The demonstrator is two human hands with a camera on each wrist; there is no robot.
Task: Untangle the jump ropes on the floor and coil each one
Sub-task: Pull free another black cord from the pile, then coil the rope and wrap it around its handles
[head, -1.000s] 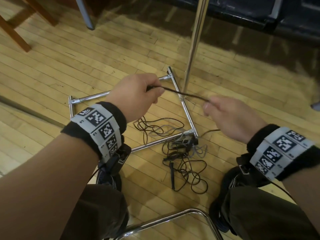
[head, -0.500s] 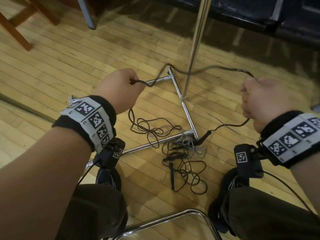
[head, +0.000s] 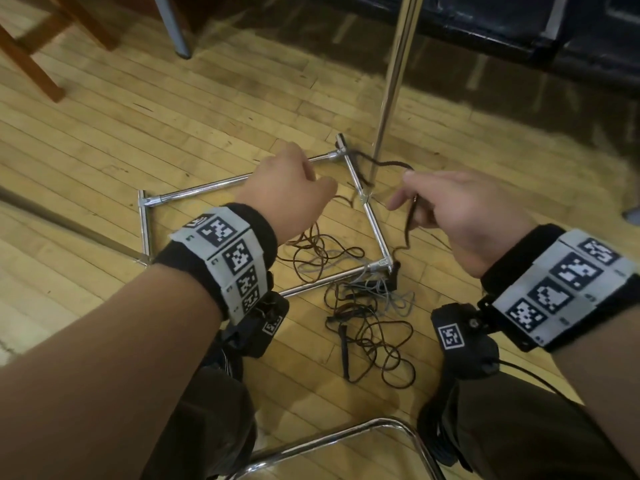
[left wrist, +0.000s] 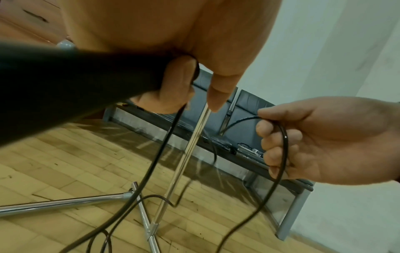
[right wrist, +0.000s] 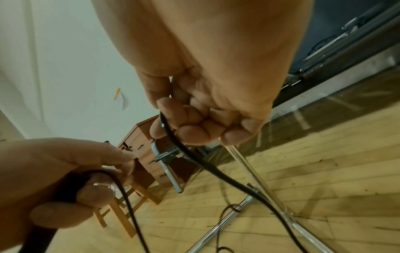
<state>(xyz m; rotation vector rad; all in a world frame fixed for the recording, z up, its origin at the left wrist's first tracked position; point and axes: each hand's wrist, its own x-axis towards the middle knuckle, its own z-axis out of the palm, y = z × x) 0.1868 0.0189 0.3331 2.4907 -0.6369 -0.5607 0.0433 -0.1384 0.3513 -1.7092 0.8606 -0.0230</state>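
A black jump rope's handle (left wrist: 65, 89) sits in my left hand (head: 291, 192), fingers wrapped round it; its cord (left wrist: 155, 154) drops from the fist to the floor. My right hand (head: 422, 202) holds a bend of the same cord (right wrist: 165, 130) in curled fingers, and a slack loop (head: 381, 164) arcs between the hands. Both hands hover above the floor, close together. Below them lies the tangle of dark cords (head: 367, 327) with a black handle (head: 344, 344) and a grey rope (head: 398, 299) mixed in.
A chrome floor frame (head: 374, 223) with an upright pole (head: 391, 81) stands right under my hands, and cords cross its bars. A chrome chair tube (head: 332, 441) is by my knees. Wooden legs (head: 31, 60) at far left, dark bench (head: 485, 29) behind.
Half a second ago my hands were spread wide with the cord arched between them. The right hand has swung back in toward the left, and the cord now hangs slack.
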